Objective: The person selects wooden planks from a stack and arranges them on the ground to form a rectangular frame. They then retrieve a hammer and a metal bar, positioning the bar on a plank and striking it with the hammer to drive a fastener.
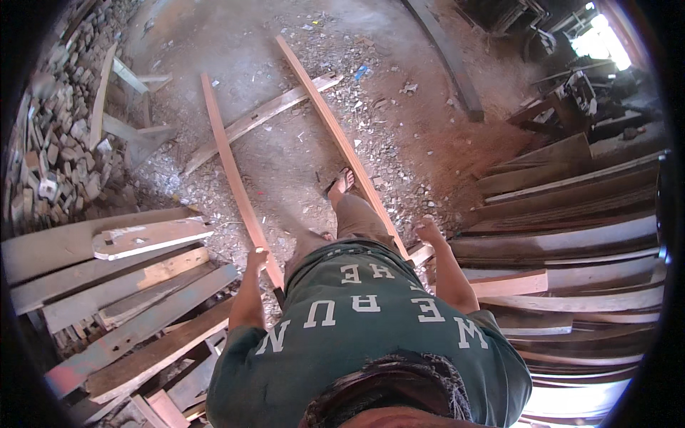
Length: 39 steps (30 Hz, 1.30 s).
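My left hand (pixel 258 257) hangs at my left side with its fingers curled. In the picture it overlaps the lower part of a long reddish wooden beam (pixel 230 160); I cannot tell whether it touches the beam, and the inside of the hand is hidden. Out to my right, my right hand (pixel 428 231) is closed, with nothing showing in it. A second long beam (pixel 332 123) runs beside my right leg. Both beams lie across a pale, weathered board (pixel 250 123) on the ground. My sandaled foot (pixel 341 182) is stepped forward between the beams.
Stacked planks (pixel 564 227) line my right side. More boards (pixel 143 274) lie in a pile at my left, below a heap of wood offcuts (pixel 71 146). A dark beam (pixel 446 60) lies at the far right. Wood chips (pixel 378 93) litter the dirt floor.
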{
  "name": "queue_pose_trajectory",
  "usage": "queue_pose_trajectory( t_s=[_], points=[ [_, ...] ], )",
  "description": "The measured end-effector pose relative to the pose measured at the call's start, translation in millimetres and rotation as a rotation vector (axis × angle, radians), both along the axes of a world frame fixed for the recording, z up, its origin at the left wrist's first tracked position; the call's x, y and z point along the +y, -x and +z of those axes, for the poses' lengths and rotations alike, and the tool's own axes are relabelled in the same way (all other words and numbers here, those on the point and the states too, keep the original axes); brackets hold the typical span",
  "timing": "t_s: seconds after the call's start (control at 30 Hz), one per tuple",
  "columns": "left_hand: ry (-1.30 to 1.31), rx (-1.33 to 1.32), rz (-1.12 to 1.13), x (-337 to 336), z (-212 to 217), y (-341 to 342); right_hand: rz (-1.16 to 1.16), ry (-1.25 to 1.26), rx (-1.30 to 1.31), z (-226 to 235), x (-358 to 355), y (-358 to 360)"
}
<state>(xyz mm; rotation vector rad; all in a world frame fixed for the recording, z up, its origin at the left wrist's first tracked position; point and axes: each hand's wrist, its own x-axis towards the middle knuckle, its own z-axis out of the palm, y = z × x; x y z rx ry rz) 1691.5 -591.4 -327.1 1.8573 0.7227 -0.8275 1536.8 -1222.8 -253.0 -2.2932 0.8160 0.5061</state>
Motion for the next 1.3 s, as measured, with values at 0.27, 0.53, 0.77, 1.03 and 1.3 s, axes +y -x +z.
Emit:
queue_pose_trajectory(
  t_s=[0.27, 0.53, 0.77, 1.03, 1.3],
  points=[
    [0.304, -0.109, 0.319, 0.4, -79.9, 102.7, 0.236, 0.289, -0.053, -44.1, -130.4, -131.1],
    [-0.114, 0.256, -0.008, 71.5, 5.4, 211.1, 0.402, 0.042, -0.429, 13.5, 125.8, -378.7],
    [0.121, -0.005, 0.663, 19.6, 0.4, 40.7, 0.866, 0.034, -0.074, -37.5, 81.3, -351.5],
    [0.058, -0.179, 0.638, -79.5, 115.8, -128.1, 1.012, -0.105, 0.498, -128.2, 26.5, -469.8],
    [0.204, -0.134, 1.303, -95.8, 45.9, -77.6, 1.257, 0.362, -0.055, -93.7, 138.8, -864.3]
  ],
)
